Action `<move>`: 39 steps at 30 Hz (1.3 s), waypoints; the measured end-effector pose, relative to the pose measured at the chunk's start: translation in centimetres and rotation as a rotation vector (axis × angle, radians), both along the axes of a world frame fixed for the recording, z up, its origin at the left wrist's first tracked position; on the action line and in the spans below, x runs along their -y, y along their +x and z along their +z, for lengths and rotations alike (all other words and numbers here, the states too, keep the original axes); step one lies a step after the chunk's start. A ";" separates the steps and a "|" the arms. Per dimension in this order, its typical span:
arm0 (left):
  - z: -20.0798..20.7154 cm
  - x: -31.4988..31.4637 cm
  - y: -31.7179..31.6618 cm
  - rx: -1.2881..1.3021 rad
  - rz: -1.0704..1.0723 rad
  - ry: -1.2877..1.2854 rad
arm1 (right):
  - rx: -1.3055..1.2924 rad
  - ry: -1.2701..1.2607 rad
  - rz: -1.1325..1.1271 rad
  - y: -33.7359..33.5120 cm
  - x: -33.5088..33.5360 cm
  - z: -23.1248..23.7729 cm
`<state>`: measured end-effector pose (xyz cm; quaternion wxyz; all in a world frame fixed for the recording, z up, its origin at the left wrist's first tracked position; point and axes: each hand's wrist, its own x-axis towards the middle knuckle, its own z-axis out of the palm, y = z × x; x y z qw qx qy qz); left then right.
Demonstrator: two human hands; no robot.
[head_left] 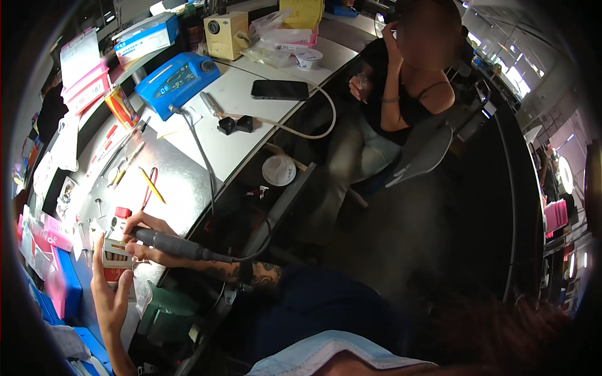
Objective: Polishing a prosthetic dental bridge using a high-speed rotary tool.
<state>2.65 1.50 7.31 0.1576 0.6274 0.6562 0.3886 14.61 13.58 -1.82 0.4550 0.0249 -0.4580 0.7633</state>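
My right hand (pixel 152 251) is closed around a dark grey rotary-tool handpiece (pixel 172 243), its tail pointing right. From that tail a cord loops toward the blue control unit (pixel 175 80). Just left of the handpiece's front end is a small pale open box (pixel 116 255) with several brown stick-like pieces in it. Beside that box my left hand (pixel 108 299) has its fingers stretched out and thumb apart, the index finger along the box's left edge; whether it touches is unclear. A red small block (pixel 123 213) lies just beyond my right fingers. The handpiece's tip is hard to make out.
A yellow pencil-like stick (pixel 152 185), pliers (pixel 117 173) and a can (pixel 121 108) are on the bench. Farther back lie a black phone (pixel 279 90) and a second handpiece (pixel 212 104). Another person (pixel 401 94) sits at right. Blue bins (pixel 69 282) stand at left.
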 end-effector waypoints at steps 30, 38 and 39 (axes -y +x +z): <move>-1.2 0.6 -2.0 -0.159 0.124 0.114 | 0.132 0.117 -0.169 -0.5 0.3 -0.2; 0.2 0.1 -3.2 -0.478 0.075 -0.064 | 0.111 0.433 -0.346 -0.8 -0.1 -0.4; 0.4 0.0 -3.2 -0.478 0.085 -0.124 | 0.090 0.470 -0.352 -0.8 -0.1 -0.4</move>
